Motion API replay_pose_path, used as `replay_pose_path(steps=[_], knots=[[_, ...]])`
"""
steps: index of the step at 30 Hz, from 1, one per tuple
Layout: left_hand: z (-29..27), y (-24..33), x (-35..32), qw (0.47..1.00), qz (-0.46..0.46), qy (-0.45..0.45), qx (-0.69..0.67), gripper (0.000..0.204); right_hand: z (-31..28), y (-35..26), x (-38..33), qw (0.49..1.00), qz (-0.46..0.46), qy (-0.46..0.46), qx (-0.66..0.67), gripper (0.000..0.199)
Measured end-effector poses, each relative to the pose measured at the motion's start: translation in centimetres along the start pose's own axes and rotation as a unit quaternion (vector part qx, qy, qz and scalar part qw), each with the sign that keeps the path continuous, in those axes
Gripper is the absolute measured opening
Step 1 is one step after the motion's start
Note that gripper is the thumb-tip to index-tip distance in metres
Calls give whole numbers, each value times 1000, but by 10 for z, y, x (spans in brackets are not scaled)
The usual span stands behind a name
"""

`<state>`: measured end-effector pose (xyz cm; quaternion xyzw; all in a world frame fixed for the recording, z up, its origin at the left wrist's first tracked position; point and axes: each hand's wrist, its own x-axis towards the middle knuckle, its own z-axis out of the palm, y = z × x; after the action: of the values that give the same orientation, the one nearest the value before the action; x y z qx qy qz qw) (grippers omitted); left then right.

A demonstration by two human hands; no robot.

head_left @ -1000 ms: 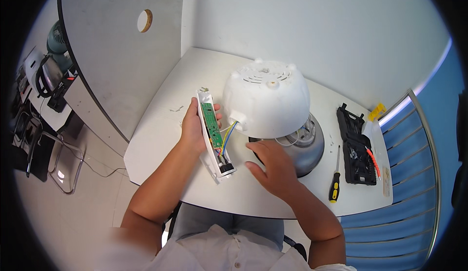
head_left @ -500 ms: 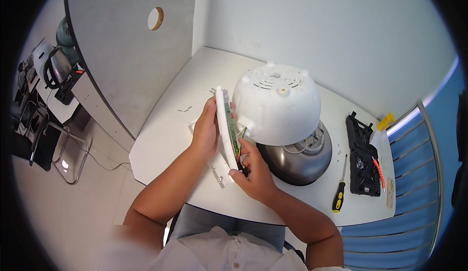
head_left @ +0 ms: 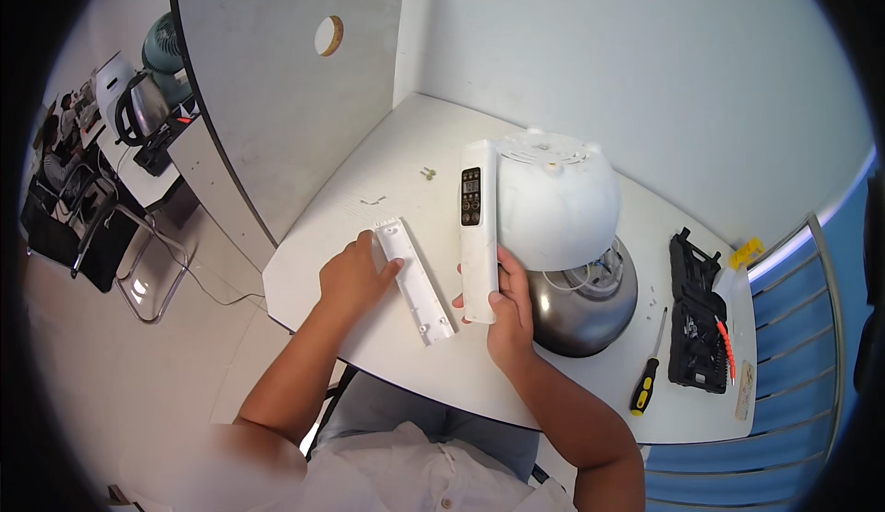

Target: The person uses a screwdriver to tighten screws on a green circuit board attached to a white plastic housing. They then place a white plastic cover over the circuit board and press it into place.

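Note:
My right hand (head_left: pixel 510 314) grips the lower end of a long white control panel (head_left: pixel 479 272), held upright with its black button display facing me. Left of it, my left hand (head_left: pixel 355 277) has its thumb over a long white plastic cover (head_left: pixel 419 295) and its fingers at the cover's left edge. The cover's hollow side faces up, with screw posts inside, and it seems to rest on the table. Behind the panel, a white plastic housing (head_left: pixel 562 203) with vent slots sits upside down, leaning on a rounded metal pot-like body (head_left: pixel 585 314). A pale wire shows between them.
Several small screws (head_left: pixel 428 174) lie on the white table (head_left: pixel 406 143). At right are a black-and-yellow screwdriver (head_left: pixel 647 378), an opened black tool case (head_left: pixel 696 328) and a red tool (head_left: pixel 725 351). A grey partition (head_left: pixel 277 106) rises on the left, a metal railing (head_left: pixel 830 309) on the right.
My left hand has let go of the control panel and moved to the cover. My right hand has turned the panel, so its button face shows instead of the green circuit board.

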<state>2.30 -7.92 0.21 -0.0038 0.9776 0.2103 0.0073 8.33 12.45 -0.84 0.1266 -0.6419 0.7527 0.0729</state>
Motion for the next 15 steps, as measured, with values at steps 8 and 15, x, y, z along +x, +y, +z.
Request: replay_pose_path(steps=[8, 15], knots=[[8, 27, 2, 999, 52, 9, 7, 47, 12, 5, -5, 990, -17, -34, -133, 74], [22, 23, 8, 990, 92, 53, -90, 38, 13, 3, -8, 984, -47, -18, -168, 74]])
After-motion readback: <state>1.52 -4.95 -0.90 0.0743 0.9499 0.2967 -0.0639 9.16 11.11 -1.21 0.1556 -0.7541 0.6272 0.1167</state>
